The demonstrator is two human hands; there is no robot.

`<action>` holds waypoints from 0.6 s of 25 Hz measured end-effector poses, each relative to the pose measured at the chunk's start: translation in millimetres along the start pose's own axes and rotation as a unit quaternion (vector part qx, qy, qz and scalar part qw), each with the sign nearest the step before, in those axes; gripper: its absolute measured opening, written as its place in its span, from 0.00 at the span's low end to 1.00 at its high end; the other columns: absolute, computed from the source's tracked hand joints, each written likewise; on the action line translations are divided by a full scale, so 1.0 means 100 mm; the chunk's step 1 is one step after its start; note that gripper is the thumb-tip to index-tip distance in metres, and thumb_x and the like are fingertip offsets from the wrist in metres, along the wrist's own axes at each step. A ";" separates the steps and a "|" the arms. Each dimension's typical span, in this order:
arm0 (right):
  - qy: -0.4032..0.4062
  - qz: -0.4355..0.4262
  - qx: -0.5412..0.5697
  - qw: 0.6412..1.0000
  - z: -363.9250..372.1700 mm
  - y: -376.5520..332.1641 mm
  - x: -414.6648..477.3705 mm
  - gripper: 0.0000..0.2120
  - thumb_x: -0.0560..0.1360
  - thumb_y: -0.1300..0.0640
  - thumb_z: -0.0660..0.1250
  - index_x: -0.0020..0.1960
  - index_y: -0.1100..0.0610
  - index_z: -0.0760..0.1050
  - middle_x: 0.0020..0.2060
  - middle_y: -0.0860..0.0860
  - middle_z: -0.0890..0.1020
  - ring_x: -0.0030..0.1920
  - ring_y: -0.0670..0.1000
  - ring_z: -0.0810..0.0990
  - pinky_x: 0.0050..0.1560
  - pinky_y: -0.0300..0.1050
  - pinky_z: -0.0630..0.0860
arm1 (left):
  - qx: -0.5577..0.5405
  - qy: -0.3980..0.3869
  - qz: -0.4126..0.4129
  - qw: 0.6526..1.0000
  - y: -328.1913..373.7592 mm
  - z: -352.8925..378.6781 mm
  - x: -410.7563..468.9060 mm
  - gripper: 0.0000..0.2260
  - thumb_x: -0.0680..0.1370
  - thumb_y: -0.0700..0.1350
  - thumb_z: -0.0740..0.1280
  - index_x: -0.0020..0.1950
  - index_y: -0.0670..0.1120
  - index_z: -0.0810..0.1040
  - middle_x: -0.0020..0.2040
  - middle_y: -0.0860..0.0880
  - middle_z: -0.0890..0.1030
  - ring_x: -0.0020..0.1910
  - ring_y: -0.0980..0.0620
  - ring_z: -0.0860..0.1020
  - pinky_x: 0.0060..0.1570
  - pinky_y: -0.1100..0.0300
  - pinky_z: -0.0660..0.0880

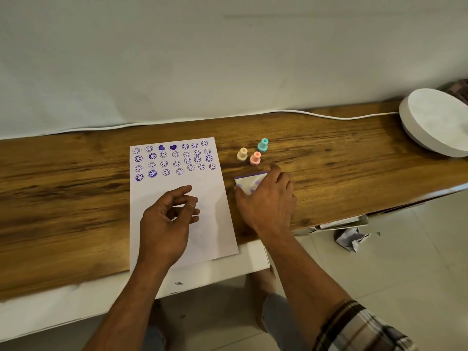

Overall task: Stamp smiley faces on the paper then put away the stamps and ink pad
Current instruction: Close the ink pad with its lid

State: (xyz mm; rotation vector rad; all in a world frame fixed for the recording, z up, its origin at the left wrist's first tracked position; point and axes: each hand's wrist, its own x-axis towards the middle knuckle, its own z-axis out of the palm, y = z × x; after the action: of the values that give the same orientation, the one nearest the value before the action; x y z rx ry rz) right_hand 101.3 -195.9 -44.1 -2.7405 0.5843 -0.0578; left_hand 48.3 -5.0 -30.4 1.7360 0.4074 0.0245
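A white sheet of paper [177, 188] lies on the wooden table, its upper part covered with several rows of purple smiley stamps and two hearts. Three small stamps stand upright to its right: a cream one [242, 154], a pink one [255, 158] and a teal one [263, 145]. Just below them sits the ink pad [247, 182], white with a purple edge. My right hand [266, 201] grips the pad from above, thumb on its near side, fingers over its right part. My left hand [168, 216] hovers over the blank lower half of the paper, fingers loosely curled, holding nothing.
A round white disc [435, 121] lies at the table's right end, with a white cable [304, 112] running along the back edge by the wall. Crumpled paper [350, 239] and a box flap lie on the tiled floor at right. The paper's lower corner overhangs the table's front edge.
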 end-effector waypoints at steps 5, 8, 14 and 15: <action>-0.011 -0.007 -0.008 1.000 0.00 0.00 0.03 0.48 0.68 0.29 0.72 0.76 0.53 0.58 0.73 0.57 0.70 0.72 0.60 0.68 0.67 0.59 0.73 | 0.009 -0.007 0.006 1.000 -0.01 0.02 -0.01 0.13 0.79 0.44 0.71 0.63 0.53 0.82 0.53 0.54 0.86 0.46 0.56 0.86 0.47 0.63 0.84; -0.026 -0.002 0.022 0.999 -0.04 0.00 0.01 0.50 0.66 0.29 0.73 0.76 0.53 0.58 0.72 0.56 0.71 0.72 0.59 0.69 0.67 0.57 0.73 | 0.058 -0.016 0.015 0.998 0.00 0.05 -0.04 0.16 0.78 0.43 0.73 0.64 0.55 0.81 0.54 0.56 0.86 0.47 0.55 0.86 0.52 0.63 0.82; -0.077 -0.028 0.173 0.982 -0.18 -0.17 -0.28 0.49 0.60 0.30 0.75 0.71 0.50 0.61 0.64 0.53 0.77 0.63 0.57 0.77 0.56 0.57 0.81 | 0.060 -0.149 -0.020 0.987 0.11 0.22 -0.15 0.31 0.73 0.44 0.78 0.72 0.59 0.71 0.64 0.55 0.81 0.55 0.54 0.83 0.57 0.56 0.83; -0.086 -0.041 0.188 0.978 -0.20 -0.20 -0.34 0.47 0.60 0.30 0.76 0.70 0.49 0.61 0.62 0.52 0.78 0.61 0.56 0.77 0.54 0.56 0.81 | 0.053 -0.148 -0.026 0.987 0.11 0.23 -0.16 0.32 0.73 0.44 0.78 0.73 0.59 0.69 0.66 0.54 0.80 0.56 0.53 0.83 0.58 0.53 0.83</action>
State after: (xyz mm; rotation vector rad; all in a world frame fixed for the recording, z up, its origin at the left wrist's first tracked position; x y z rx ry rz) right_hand 75.9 -171.2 -17.9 -2.3705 0.3691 0.0459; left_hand 42.1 -33.3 -21.4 1.7984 0.2378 -0.2940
